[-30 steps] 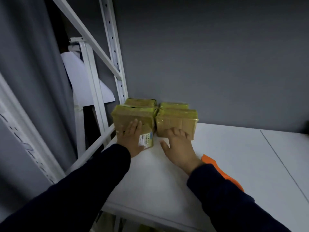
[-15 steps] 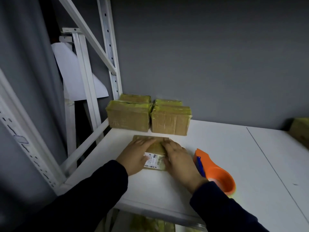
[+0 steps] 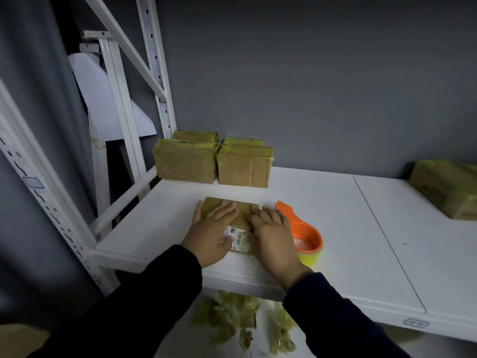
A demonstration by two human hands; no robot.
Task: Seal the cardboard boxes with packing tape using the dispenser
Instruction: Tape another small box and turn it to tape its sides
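A small flat cardboard box [image 3: 244, 211] with a white barcode label lies on the white shelf [image 3: 335, 228] near its front edge. My left hand [image 3: 211, 231] rests flat on the box's left half, fingers spread. My right hand [image 3: 273, 233] presses flat on its right half. An orange tape dispenser [image 3: 302, 232] with a yellowish tape roll lies on the shelf right beside my right hand, untouched. At the back of the shelf stand several taped boxes [image 3: 214, 161] in two stacks.
Another taped box [image 3: 446, 189] sits at the far right of the shelf. White shelving uprights [image 3: 154, 73] rise on the left. Crumpled yellowish tape scraps [image 3: 242, 321] lie on the level below the shelf's front edge.
One second ago both hands were at the stacked boxes at the back. They drew the small labelled box toward the front edge, and now hold it flat beside the dispenser.
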